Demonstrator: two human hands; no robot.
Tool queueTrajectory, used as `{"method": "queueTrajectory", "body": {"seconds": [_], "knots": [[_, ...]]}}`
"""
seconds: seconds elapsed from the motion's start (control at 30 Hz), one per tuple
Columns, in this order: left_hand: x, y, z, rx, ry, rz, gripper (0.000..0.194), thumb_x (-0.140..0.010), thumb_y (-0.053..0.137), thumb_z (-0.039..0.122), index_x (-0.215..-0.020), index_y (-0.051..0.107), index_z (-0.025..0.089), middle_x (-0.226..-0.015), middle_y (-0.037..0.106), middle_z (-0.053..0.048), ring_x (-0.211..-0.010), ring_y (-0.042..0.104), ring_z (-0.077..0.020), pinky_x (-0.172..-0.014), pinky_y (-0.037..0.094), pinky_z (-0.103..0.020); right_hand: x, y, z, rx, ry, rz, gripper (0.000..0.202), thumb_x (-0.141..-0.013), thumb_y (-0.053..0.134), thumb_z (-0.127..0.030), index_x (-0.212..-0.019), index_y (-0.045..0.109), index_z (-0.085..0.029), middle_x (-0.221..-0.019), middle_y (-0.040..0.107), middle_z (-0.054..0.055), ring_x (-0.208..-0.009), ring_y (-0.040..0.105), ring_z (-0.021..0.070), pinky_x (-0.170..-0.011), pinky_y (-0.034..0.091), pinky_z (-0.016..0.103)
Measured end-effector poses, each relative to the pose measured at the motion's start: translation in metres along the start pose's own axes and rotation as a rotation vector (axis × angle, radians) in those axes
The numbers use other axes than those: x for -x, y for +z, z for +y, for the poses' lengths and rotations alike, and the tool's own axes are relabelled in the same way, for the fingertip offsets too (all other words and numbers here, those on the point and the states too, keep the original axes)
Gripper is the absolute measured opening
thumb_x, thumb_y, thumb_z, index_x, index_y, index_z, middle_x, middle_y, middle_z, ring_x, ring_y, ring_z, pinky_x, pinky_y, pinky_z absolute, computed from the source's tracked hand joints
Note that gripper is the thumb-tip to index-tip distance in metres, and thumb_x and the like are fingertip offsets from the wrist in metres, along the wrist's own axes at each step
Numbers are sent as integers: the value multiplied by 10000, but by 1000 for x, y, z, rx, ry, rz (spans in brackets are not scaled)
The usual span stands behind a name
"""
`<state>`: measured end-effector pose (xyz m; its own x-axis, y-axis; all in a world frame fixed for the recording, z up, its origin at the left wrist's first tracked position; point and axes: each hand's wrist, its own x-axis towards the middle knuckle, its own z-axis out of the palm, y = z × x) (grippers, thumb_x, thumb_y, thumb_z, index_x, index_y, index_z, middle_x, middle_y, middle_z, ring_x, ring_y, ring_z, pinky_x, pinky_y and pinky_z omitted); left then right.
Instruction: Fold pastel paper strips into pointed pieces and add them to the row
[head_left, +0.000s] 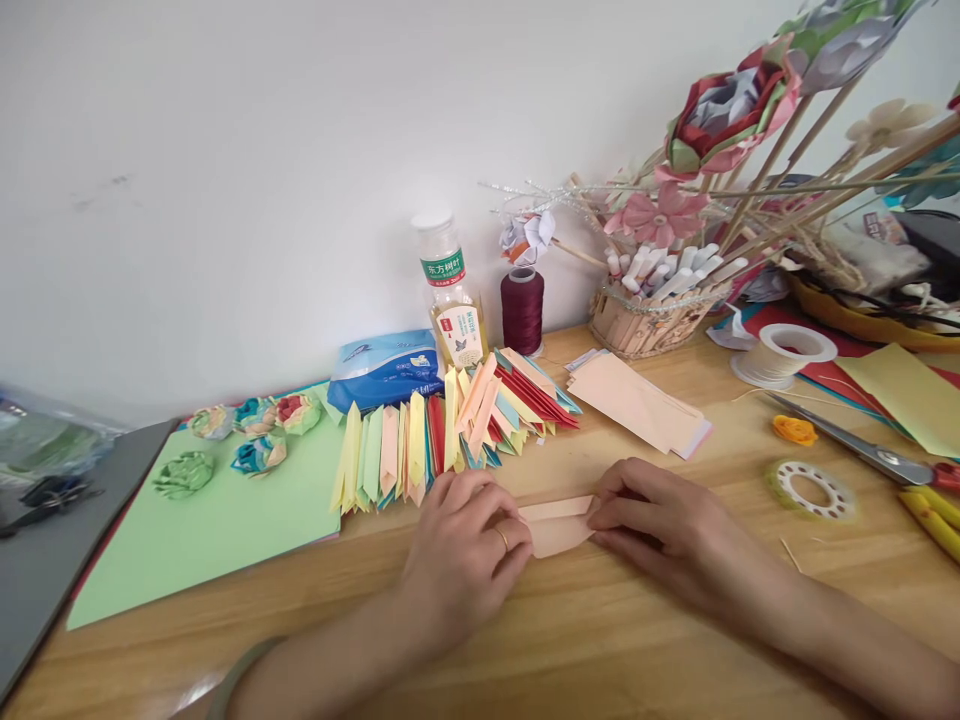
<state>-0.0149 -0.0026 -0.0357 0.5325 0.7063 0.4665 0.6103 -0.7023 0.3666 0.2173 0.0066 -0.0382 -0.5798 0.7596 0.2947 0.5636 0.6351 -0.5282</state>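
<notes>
A peach strip of paper (561, 530) with a fold along its far edge lies between my two hands, low over the wooden table. My left hand (472, 545), with a ring on one finger, is closed on the strip's left end. At the right end, my right hand (664, 525) pinches the paper between thumb and fingers. Just beyond my left hand are many folded paper strips (390, 450) in yellow, green, peach, red and blue. A stack of flat peach paper pieces (637, 400) rests beyond my right hand.
Green paper sheets (247, 530) on the left carry several paper rosettes (184, 475). A blue tissue pack (386, 368), a bottle (450, 290), a thread spool (523, 310) and a marker basket (645, 320) stand along the wall. Scissors (862, 445) and a tape roll (811, 490) lie right.
</notes>
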Motion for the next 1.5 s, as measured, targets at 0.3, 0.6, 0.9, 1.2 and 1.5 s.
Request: {"method": "queueTrajectory", "body": {"seconds": [0.3,0.6,0.9,1.2,1.5], "knots": [[1,3,-2,95,-74,-23,112,-863,594,183,-764,645,198,-778,645,-2,-840,510,-197,-749,366,-370,-3,1,0,-151,244,-48,151,-857,534,-206,-731,617,-208,-820,579,14,-695,587,133,-616,470,244],[-1,2,8,107,-297,-99,117,-833,569,143,-739,622,189,-764,610,-1,-847,488,-208,-763,355,-392,-5,5,-8,-55,291,-51,174,-868,467,-198,-720,559,-194,-787,556,34,-700,568,167,-624,461,294],[-7,4,12,44,-424,-196,118,-811,578,134,-701,558,174,-757,585,6,-861,470,-217,-770,358,-394,-8,6,-12,-8,321,-71,169,-842,428,-177,-701,521,-184,-776,517,49,-704,529,191,-645,448,345],[-6,7,10,-23,-402,-169,101,-784,612,151,-714,542,173,-824,579,-17,-877,479,-228,-766,413,-401,-4,9,-7,-29,218,28,109,-845,449,-132,-899,540,-161,-907,519,70,-713,541,150,-626,478,286],[11,13,0,-255,254,-75,288,-931,395,128,-1097,630,142,-1139,661,-42,-1098,546,-236,-946,427,-416,2,2,-1,373,-208,42,265,-932,406,-164,-1060,637,-148,-1017,671,96,-951,588,232,-782,468,390]]}}
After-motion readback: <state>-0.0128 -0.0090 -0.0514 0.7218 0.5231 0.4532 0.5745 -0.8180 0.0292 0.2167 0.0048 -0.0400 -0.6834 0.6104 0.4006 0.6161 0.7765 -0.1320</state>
